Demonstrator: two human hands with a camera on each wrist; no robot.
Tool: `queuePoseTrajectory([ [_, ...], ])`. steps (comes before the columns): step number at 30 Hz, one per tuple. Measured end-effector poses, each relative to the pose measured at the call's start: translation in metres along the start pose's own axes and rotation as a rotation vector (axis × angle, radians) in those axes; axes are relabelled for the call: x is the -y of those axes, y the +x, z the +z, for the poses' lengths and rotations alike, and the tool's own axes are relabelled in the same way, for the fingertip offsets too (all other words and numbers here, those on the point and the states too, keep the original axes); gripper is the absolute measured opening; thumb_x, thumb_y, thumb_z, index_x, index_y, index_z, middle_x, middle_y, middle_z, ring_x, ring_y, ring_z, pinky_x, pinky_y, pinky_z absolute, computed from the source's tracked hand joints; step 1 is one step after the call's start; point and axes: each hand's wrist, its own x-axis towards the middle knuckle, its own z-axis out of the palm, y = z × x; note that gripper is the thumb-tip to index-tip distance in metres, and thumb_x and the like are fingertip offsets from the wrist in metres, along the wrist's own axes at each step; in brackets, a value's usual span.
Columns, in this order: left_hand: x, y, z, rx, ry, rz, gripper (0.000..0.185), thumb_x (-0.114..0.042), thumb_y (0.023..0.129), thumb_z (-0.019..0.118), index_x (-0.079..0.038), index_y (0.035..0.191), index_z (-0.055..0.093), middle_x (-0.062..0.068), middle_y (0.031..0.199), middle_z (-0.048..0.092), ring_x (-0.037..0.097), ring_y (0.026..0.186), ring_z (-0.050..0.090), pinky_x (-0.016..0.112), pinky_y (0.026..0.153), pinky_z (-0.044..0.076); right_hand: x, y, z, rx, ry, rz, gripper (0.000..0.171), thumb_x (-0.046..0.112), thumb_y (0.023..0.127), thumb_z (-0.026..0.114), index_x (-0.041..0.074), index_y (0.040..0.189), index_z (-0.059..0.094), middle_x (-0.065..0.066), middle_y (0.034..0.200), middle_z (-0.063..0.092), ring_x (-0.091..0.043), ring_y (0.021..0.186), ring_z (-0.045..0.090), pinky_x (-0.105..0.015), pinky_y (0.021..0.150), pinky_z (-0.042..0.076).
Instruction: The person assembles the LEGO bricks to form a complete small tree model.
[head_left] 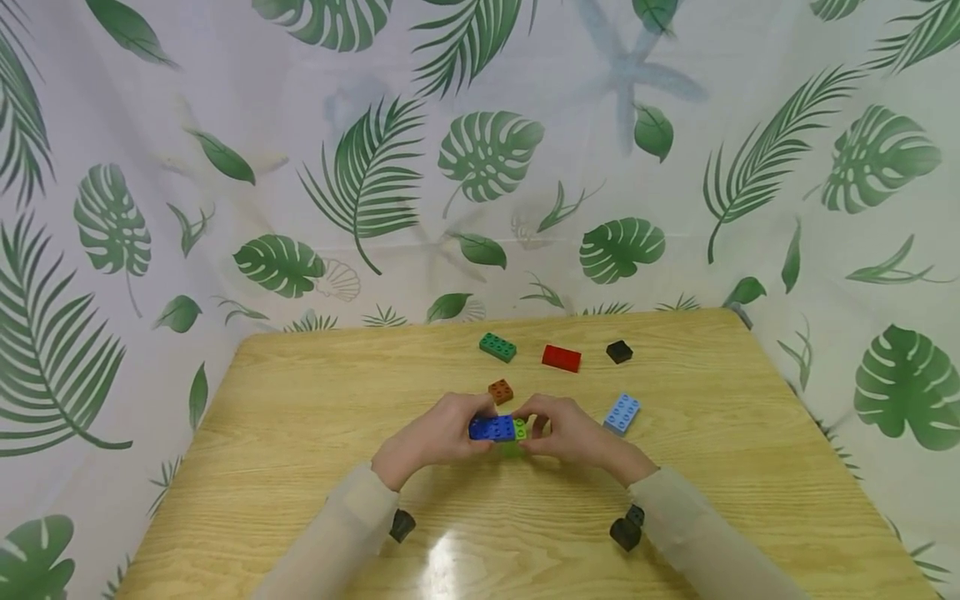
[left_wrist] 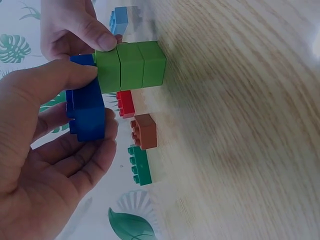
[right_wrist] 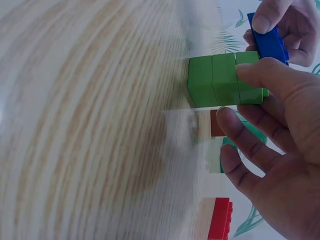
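1. A wooden surface (head_left: 315, 400) stands before us, backed by a leaf-print curtain (head_left: 375, 167).
2. Our left hand (head_left: 438, 437) pinches the blue brick (head_left: 491, 428) over the green stack (left_wrist: 131, 65) at mid-surface.
3. Our right hand (head_left: 573, 435) grips that stack.

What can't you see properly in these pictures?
- Head view: the green stack is mostly hidden behind the blue brick and both hands, left hand and right hand.
- Left wrist view: the light blue brick is cut off by the top edge and partly blurred.
- Right wrist view: the red brick is cut off by the bottom edge; the brown brick sits behind the fingers.
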Motion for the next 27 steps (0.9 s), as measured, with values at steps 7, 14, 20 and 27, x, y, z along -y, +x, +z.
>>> queuePoseTrajectory([
  [7, -0.0001, 0.0017, 0.0014, -0.005, 0.016, 0.015, 0.024, -0.014, 0.093, 0.079, -0.008, 0.114, 0.067, 0.007, 0.109, 0.075, 0.012, 0.089, 0.065, 0.027, 0.081, 0.055, -0.0009, 0.0000, 0.0008, 0.009, -0.009, 0.011, 0.038, 0.017, 0.096, 0.078, 0.008, 0.131, 0.069, -0.001, 0.112, 0.069, -0.009, 0.089, 0.064, -0.023, 0.079, 0.054],
  [14, -0.0022, 0.0042, -0.0022, -0.002, 0.048, 0.027, 0.024, -0.014, 0.093, 0.079, -0.006, 0.114, 0.070, 0.009, 0.108, 0.075, 0.014, 0.091, 0.066, 0.029, 0.082, 0.056, -0.0004, 0.0005, -0.0002, 0.006, -0.018, 0.014, 0.038, 0.018, 0.095, 0.079, 0.007, 0.131, 0.069, -0.002, 0.112, 0.069, -0.011, 0.089, 0.065, -0.023, 0.078, 0.054],
  [20, -0.0052, 0.0062, -0.0054, 0.023, 0.069, 0.011, 0.022, -0.015, 0.094, 0.078, -0.007, 0.113, 0.070, 0.009, 0.108, 0.075, 0.013, 0.090, 0.065, 0.031, 0.083, 0.057, 0.0032, -0.0002, -0.0016, 0.005, -0.019, 0.008, 0.038, 0.016, 0.095, 0.078, 0.006, 0.131, 0.069, -0.003, 0.112, 0.070, -0.012, 0.089, 0.065, -0.022, 0.079, 0.054],
  [27, -0.0063, 0.0078, -0.0069, 0.048, 0.075, -0.013, 0.022, -0.016, 0.094, 0.079, -0.007, 0.111, 0.070, 0.007, 0.106, 0.074, 0.012, 0.086, 0.062, 0.030, 0.082, 0.055, 0.0052, -0.0015, -0.0028, 0.016, -0.028, 0.018, 0.042, 0.019, 0.096, 0.079, 0.007, 0.134, 0.067, -0.004, 0.115, 0.070, -0.012, 0.089, 0.065, -0.023, 0.079, 0.054],
])
